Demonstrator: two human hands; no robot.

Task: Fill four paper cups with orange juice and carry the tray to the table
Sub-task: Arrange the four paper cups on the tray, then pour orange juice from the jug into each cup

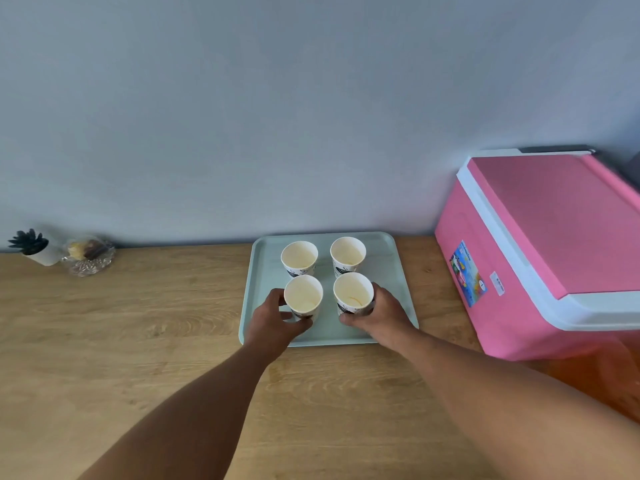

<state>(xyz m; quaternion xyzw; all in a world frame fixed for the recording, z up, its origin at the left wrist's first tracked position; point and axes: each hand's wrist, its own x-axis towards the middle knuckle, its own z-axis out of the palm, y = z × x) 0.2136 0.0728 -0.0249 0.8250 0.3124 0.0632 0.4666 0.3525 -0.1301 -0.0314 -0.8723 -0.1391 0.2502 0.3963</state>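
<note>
On the wooden counter point(138, 341), against the grey wall point(277, 116), we have a pale green tray point(403, 292) with four paper cups standing upright on it in two rows of two. Our left hand point(273, 323) curls around the near left cup point(303, 296), thumb on the near side of the wall and fingers round its left side, closed on the cup low down. Our right hand point(379, 313) does the same with the near right cup point(353, 294): fingers wrap its right side, the thumb presses in under the near side, so the grip is snug on the cup. Both near cups rest on the tray, just beside each other but apart. The far left cup point(299, 258) and the far right cup point(347, 255) stand free behind them, untouched.

Looking into the cups, we see pale cream insides. The near right cup shows a faint orange streak at its bottom; the far right one has a thin tinted line low on its wall. We cannot tell whether any cup holds liquid.

Just right of the tray sits a pink cooler box point(540, 258) with a white rim, its lid shut. Far to the left by the wall stand a small potted plant point(33, 245) and a glass dish point(88, 258) with wrapped snacks
</note>
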